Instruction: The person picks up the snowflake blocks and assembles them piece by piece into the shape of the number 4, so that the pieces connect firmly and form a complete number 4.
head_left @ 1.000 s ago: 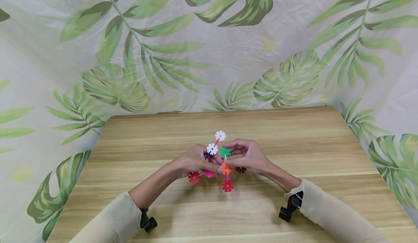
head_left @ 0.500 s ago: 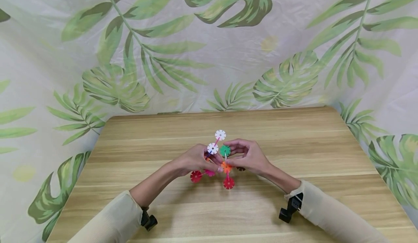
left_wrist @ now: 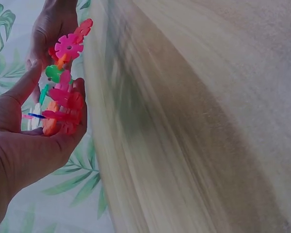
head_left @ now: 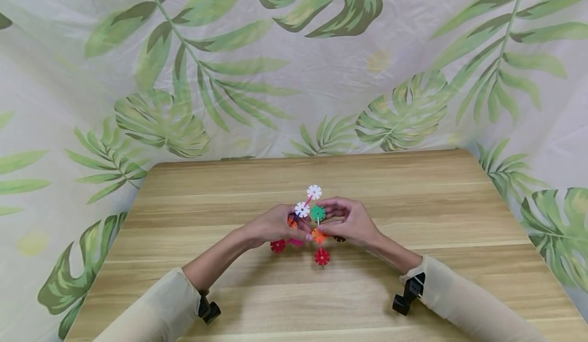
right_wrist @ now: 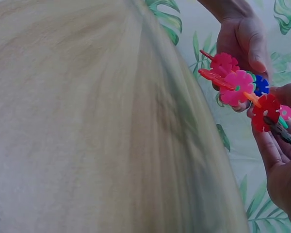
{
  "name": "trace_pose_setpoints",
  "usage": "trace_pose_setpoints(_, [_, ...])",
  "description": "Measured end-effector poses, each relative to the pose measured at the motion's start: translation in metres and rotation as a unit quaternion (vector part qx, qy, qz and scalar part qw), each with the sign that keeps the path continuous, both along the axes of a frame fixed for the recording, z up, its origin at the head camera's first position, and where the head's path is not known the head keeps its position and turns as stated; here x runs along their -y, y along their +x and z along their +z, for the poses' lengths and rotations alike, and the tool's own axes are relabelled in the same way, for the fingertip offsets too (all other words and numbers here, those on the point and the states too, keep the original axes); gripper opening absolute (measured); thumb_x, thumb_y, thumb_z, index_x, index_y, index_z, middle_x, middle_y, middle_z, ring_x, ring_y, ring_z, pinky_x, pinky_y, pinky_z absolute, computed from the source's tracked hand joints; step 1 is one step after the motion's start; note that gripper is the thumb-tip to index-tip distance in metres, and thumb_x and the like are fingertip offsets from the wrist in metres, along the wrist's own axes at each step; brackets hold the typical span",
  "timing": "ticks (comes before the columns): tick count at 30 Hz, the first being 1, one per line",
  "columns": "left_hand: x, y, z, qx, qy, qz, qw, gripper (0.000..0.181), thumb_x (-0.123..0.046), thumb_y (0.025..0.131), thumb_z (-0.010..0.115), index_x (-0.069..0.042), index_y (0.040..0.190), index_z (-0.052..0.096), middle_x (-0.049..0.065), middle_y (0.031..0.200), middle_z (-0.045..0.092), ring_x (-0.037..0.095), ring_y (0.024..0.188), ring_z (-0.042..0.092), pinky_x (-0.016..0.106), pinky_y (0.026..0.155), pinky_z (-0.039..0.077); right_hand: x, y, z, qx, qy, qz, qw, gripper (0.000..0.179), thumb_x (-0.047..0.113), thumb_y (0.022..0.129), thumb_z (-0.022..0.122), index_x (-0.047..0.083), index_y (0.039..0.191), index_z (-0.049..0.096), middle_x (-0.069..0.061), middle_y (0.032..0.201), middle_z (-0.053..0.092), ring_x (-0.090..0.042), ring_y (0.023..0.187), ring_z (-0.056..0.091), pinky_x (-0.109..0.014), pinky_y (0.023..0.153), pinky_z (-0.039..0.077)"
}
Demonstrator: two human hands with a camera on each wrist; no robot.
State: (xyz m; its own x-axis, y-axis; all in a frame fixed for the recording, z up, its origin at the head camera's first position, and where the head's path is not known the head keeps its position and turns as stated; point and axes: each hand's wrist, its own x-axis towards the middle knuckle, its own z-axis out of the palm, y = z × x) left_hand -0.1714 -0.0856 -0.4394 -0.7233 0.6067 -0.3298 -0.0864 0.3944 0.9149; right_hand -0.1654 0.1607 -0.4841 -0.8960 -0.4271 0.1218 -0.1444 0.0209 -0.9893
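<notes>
A model of interlocking notched plastic discs is held above the table between both hands. In the head view, my left hand (head_left: 275,224) grips its left part, near a white disc (head_left: 301,210) and a red disc (head_left: 277,245). My right hand (head_left: 356,222) pinches the right side, by a green disc (head_left: 318,213) and an orange disc (head_left: 319,236). A second white disc (head_left: 314,192) sticks out at the far end. The right wrist view shows a dark disc (right_wrist: 279,130) and a blue disc (right_wrist: 261,85). Fingers hide several joints.
The wood-grain table (head_left: 220,194) extends around the hands on every side. Behind it hangs a leaf-patterned cloth (head_left: 257,92). Each wrist carries a small black camera, such as the right one (head_left: 409,293).
The model has turned slightly in the hands. Its white discs have shifted a little right, and the left red disc has moved right and up. Both hands keep nearly the same place.
</notes>
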Motion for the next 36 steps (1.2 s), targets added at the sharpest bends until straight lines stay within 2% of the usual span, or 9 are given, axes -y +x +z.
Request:
trace_pose_setpoints(5, [0.000,0.001,-0.006,-0.014,-0.006,0.017,0.9997,0.045,-0.013,0.092,0.084,0.003,0.127,0.060,0.009,0.108,0.073,0.018,0.095,0.066,0.028,0.078,0.055,-0.002,0.000,-0.006,-0.013,0.014,-0.007,0.9998,0.051,-0.005,0.082,0.087,-0.006,0.130,0.068,-0.022,0.109,0.073,-0.021,0.096,0.074,-0.030,0.086,0.063])
trace_pose_setpoints(10, [-0.002,0.003,-0.012,-0.028,-0.004,0.042,0.9987,0.048,-0.014,0.094,0.082,0.000,0.130,0.054,0.013,0.117,0.069,0.020,0.102,0.064,0.030,0.083,0.056,-0.003,-0.002,-0.013,-0.031,0.026,-0.015,0.9991,0.051,-0.002,0.083,0.086,-0.005,0.131,0.068,-0.021,0.110,0.073,-0.023,0.098,0.074,-0.028,0.088,0.063])
trace_pose_setpoints(13, [-0.003,0.005,-0.016,-0.041,0.003,0.048,0.9980,0.056,-0.014,0.097,0.079,-0.002,0.141,0.048,0.015,0.122,0.068,0.021,0.106,0.065,0.032,0.088,0.058,-0.004,-0.003,-0.017,-0.028,0.032,-0.022,0.9989,0.051,0.000,0.083,0.087,-0.005,0.131,0.068,-0.020,0.110,0.074,-0.027,0.099,0.074,-0.028,0.088,0.063])
trace_pose_setpoints(16, [-0.003,0.006,-0.020,-0.060,0.000,0.047,0.9971,0.069,-0.017,0.099,0.077,-0.008,0.155,0.038,0.018,0.129,0.067,0.025,0.115,0.066,0.038,0.095,0.057,-0.004,-0.003,-0.020,-0.015,0.041,-0.030,0.9986,0.051,0.002,0.083,0.088,-0.004,0.130,0.069,-0.019,0.110,0.074,-0.031,0.100,0.074,-0.027,0.087,0.062])
trace_pose_setpoints(19, [-0.003,0.007,-0.023,-0.076,-0.010,0.043,0.9961,0.076,-0.021,0.101,0.075,-0.014,0.162,0.032,0.020,0.136,0.064,0.030,0.123,0.064,0.046,0.102,0.055,-0.004,-0.003,-0.022,0.001,0.052,-0.037,0.9980,0.051,0.005,0.083,0.089,-0.002,0.130,0.069,-0.016,0.110,0.075,-0.031,0.099,0.074,-0.027,0.086,0.062])
trace_pose_setpoints(24, [-0.004,0.006,-0.025,-0.088,-0.025,0.037,0.9951,0.068,-0.024,0.102,0.073,-0.020,0.161,0.039,0.016,0.135,0.063,0.029,0.122,0.062,0.049,0.103,0.052,-0.005,-0.002,-0.026,0.027,0.057,-0.042,0.9971,0.051,0.006,0.083,0.089,-0.001,0.129,0.070,-0.016,0.111,0.076,-0.024,0.097,0.075,-0.030,0.084,0.064])
trace_pose_setpoints(29, [-0.008,0.004,-0.027,-0.094,-0.053,0.049,0.9929,0.060,-0.025,0.102,0.074,-0.016,0.156,0.048,0.010,0.128,0.067,0.024,0.115,0.062,0.046,0.101,0.053,-0.003,-0.001,-0.030,0.045,0.055,-0.044,0.9965,0.049,0.003,0.083,0.088,-0.005,0.128,0.069,-0.020,0.113,0.076,-0.023,0.096,0.076,-0.030,0.082,0.064])
trace_pose_setpoints(36, [-0.013,0.000,-0.031,-0.109,-0.082,0.052,0.9893,0.061,-0.025,0.102,0.073,-0.012,0.157,0.049,0.010,0.125,0.069,0.022,0.111,0.062,0.044,0.098,0.054,-0.001,-0.001,-0.035,0.047,0.065,-0.052,0.9955,0.049,0.004,0.086,0.086,-0.008,0.130,0.067,-0.022,0.115,0.074,-0.026,0.097,0.075,-0.025,0.082,0.063])
